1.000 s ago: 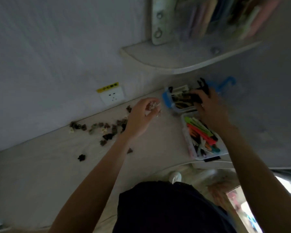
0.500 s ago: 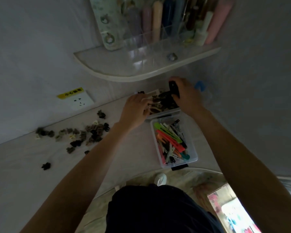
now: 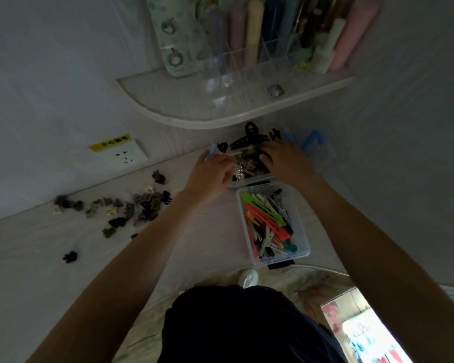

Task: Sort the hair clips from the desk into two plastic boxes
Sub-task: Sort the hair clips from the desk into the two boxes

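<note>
Small clips (image 3: 131, 208) lie on the desk (image 3: 50, 271), left of two boxes (image 3: 303, 242).

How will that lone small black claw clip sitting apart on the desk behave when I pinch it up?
The lone black claw clip looks tiny and probably very light, so it may skid on the smooth desk if nudged. Its lobed, toothed outline suggests rigid plastic that won't flop. It seems unlikely to roll, but pinching the wrong side could spring it open.

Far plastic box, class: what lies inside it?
The far box holds brown and black claw clips; a large black one sits on top. Both hands cover the rest.
</note>
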